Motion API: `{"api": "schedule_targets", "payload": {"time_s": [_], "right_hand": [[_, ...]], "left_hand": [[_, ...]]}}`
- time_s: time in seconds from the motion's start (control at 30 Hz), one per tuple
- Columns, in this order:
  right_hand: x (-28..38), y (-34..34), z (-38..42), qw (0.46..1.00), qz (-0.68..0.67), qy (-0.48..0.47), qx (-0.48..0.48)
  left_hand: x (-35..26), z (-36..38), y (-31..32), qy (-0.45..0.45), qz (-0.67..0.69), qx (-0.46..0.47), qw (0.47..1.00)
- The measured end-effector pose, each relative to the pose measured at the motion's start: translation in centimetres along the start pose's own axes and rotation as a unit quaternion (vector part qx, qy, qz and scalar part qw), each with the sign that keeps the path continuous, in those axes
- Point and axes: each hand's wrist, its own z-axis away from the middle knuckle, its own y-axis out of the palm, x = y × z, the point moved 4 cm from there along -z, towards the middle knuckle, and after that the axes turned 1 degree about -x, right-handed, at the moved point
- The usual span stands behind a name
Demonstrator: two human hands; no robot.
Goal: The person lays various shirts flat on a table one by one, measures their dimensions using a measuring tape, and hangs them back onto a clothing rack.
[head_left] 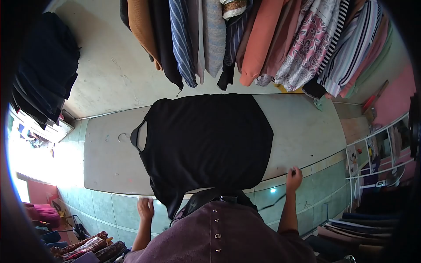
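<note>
A black knit top (pixel 210 140) lies spread on the pale table, its neckline toward the left and one sleeve drooping over the near edge. A dark hanger (pixel 135 138) with a metal hook sits inside the neck opening. My left hand (pixel 146 209) is at the near table edge, left of the drooping sleeve, its fingers curled in with nothing showing in them. To the right of the top's hem, my right hand (pixel 294 179) is closed around something small and dark that I cannot make out. A black cord (pixel 275 204) runs below that hand.
The table (pixel 109 162) stretches across the view. Above its far side hangs a row of clothes (pixel 258 44). Dark garments (pixel 48 57) hang at far left. A white metal rack (pixel 368 160) stands at right, with folded clothes (pixel 359 232) below it and more (pixel 87 247) at lower left.
</note>
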Motion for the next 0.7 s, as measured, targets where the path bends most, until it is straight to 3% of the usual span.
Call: {"api": "schedule_targets", "payload": {"time_s": [0.03,0.1,0.13,0.23,0.27,0.3,0.4,0.7], "right_hand": [[2.4,1.0,-1.3,0.999,-0.029,-0.042,-0.016],[6.9,4.4,-2.8,0.993,-0.036,-0.059,0.096],[9.3,5.9,-2.9,0.985,-0.023,-0.084,0.147],[13.2,9.4,-1.6,0.943,0.057,-0.120,0.307],[13.7,9.9,-1.2,0.918,0.119,-0.083,0.369],[13.7,9.9,-1.3,0.918,0.119,-0.087,0.368],[13.3,9.3,-0.8,0.898,0.207,-0.116,0.371],[12.4,8.8,-1.7,0.895,0.220,-0.133,0.366]], "left_hand": [[-0.4,-3.0,0.1,0.052,-0.027,-0.094,0.994],[-2.8,-9.7,0.0,0.059,0.006,-0.115,0.992],[-3.8,-12.4,0.2,0.027,0.053,-0.036,0.998],[-4.8,-15.5,2.3,0.075,-0.016,-0.048,0.996],[-4.4,-15.7,3.3,0.026,-0.078,0.044,0.996],[-3.8,-15.5,4.3,-0.023,-0.137,0.136,0.981],[-2.1,-13.4,4.3,-0.051,-0.128,0.135,0.981],[-2.4,-12.1,2.3,-0.077,-0.110,0.154,0.979]]}}
